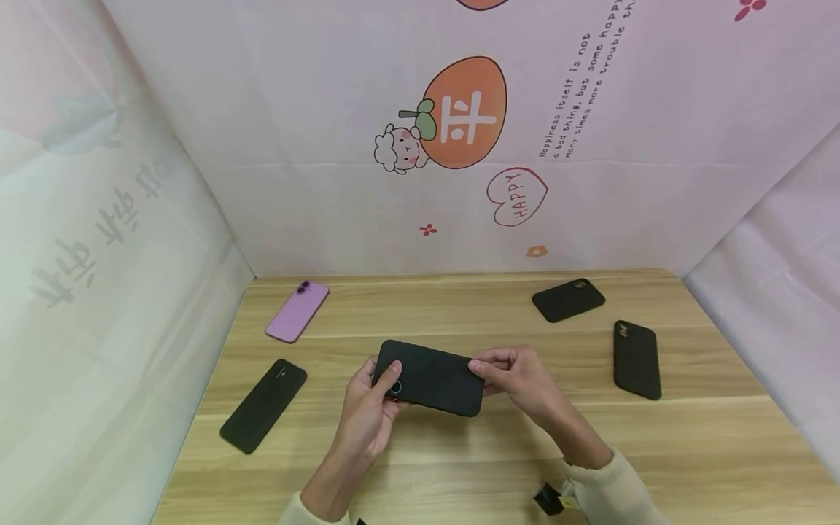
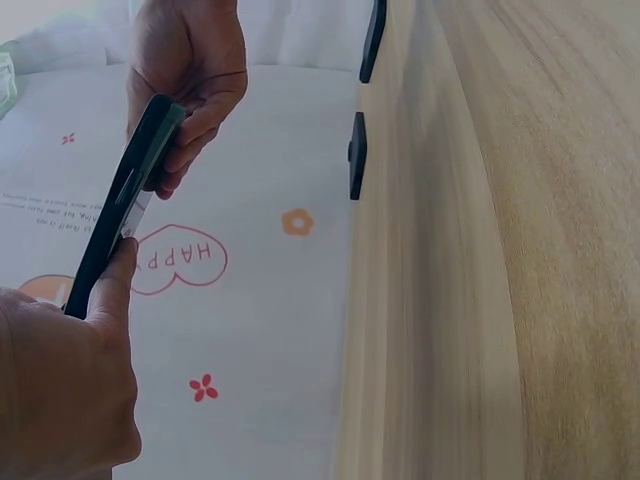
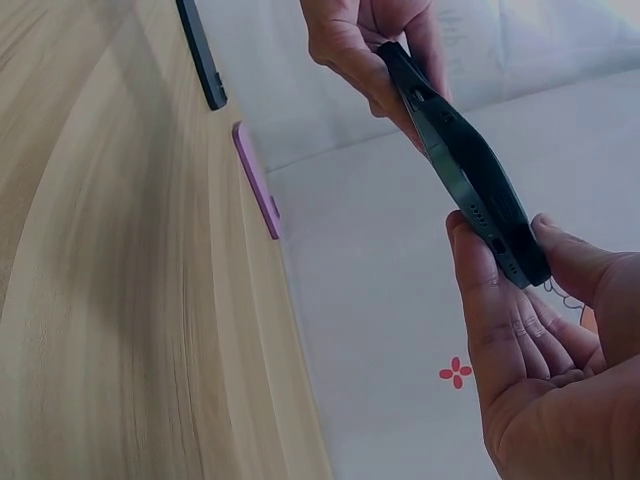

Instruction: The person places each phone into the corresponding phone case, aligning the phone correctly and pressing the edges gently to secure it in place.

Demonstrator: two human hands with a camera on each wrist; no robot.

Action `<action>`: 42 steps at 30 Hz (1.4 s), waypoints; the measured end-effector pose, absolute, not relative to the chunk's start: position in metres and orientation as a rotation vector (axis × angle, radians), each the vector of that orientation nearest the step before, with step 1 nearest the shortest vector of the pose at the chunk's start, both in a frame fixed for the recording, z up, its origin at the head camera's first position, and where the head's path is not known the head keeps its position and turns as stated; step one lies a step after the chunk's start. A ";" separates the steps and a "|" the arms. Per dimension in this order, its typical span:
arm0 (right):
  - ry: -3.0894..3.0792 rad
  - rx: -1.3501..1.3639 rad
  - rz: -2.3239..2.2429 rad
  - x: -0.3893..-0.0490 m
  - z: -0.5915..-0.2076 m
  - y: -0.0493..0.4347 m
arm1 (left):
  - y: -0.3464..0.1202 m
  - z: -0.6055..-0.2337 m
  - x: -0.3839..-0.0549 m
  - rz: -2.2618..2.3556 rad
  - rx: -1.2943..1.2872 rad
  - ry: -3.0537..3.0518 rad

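Between my hands is a black phone case, its back up and its camera opening by my left thumb. Fitted against it is a phone, whose bottom edge with port and speaker holes shows in the right wrist view. Along the middle there, the case's side bows away from the phone. My left hand grips the camera end, thumb on top and fingers beneath. At the other end, my right hand pinches the corner between thumb and fingers. Both are held up over the wooden table.
To the left lie a pink-purple phone and a black phone. On the right are two black phone cases, one at the back and another nearer. A printed white curtain stands behind the table.
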State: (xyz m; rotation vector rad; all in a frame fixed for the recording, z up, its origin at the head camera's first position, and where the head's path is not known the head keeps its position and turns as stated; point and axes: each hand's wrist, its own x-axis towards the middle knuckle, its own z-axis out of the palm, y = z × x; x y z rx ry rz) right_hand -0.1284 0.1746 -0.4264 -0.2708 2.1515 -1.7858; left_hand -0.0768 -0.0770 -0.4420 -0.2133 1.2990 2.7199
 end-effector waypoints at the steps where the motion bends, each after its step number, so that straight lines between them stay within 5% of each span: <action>1: 2.152 -0.271 -1.784 -0.129 -0.426 0.175 | -0.077 -0.442 -0.077 2.721 -0.211 1.295; 42: 2.235 -0.472 -1.586 -0.136 -0.412 0.193 | -0.084 -0.445 -0.075 2.387 -0.052 1.356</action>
